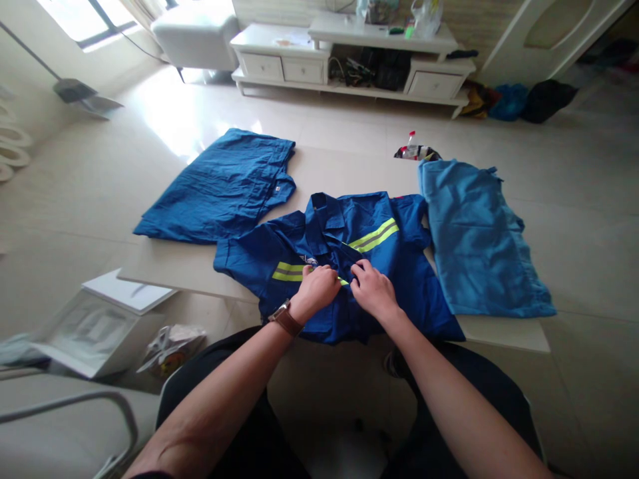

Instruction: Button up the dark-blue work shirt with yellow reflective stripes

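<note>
A dark blue work shirt (414, 286) with yellow-green and grey reflective strips lies front up on a low table, its collar pointing away from me. My left hand (319, 287), with a brown-strapped watch at the wrist, is closed on the shirt's front just below the chest strip. Close beside it, my right hand (370, 286) has its fingers curled on the facing front edge. The cloth between the fingers is mostly hidden. Folded blue cloth (214, 189) lies to the left of the shirt, and lighter blue folded cloth (482, 246) to the right.
The pale tabletop (344, 166) shows between the garments. Behind it on the floor stands a bottle (411, 141) with a red cap. A white box (94, 326) and a plastic bag (172, 349) are at the lower left. A white TV cabinet (304, 66) runs along the wall.
</note>
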`<state>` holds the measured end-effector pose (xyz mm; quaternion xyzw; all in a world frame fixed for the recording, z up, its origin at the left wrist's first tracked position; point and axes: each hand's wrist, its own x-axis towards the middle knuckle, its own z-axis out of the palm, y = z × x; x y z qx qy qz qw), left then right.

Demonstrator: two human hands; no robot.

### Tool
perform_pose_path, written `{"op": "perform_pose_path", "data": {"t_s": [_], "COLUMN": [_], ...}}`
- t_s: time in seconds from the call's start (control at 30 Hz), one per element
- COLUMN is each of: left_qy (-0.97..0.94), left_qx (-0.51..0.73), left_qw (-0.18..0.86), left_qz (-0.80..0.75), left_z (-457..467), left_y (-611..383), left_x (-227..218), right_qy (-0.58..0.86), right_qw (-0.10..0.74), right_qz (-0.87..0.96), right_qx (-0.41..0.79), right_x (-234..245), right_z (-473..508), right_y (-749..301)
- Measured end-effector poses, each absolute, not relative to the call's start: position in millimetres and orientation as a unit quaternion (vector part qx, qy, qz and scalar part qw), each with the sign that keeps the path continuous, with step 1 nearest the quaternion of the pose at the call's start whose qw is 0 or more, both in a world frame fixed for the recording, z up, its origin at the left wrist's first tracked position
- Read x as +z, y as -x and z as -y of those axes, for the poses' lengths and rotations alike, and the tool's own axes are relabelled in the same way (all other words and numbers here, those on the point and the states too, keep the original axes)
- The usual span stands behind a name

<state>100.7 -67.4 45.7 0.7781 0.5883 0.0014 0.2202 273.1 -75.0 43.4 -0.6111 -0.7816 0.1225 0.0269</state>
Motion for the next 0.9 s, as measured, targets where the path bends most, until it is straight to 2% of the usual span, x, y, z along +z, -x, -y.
{"op": "perform_pose_path", "data": {"t_s": [0.43,0.9], "left_qy": [-0.745,-0.695], "left_qx": [0.021,0.058], "left_qw": [0.163,0.192], "left_qz": [-0.646,-0.691], "left_z": [49.6,40.4], "left_y": [-94.2,-111.5], "left_x": [20.1,2.5], "right_qy": [0.600,0.613], "right_qw": [-0.029,-0.026], "right_qz": [0.794,0.779], "right_qx": [0.092,0.128], "right_x": [34.0,35.0], "right_z": [80.2,78.2], "right_y": [-271.3,-270.9]}}
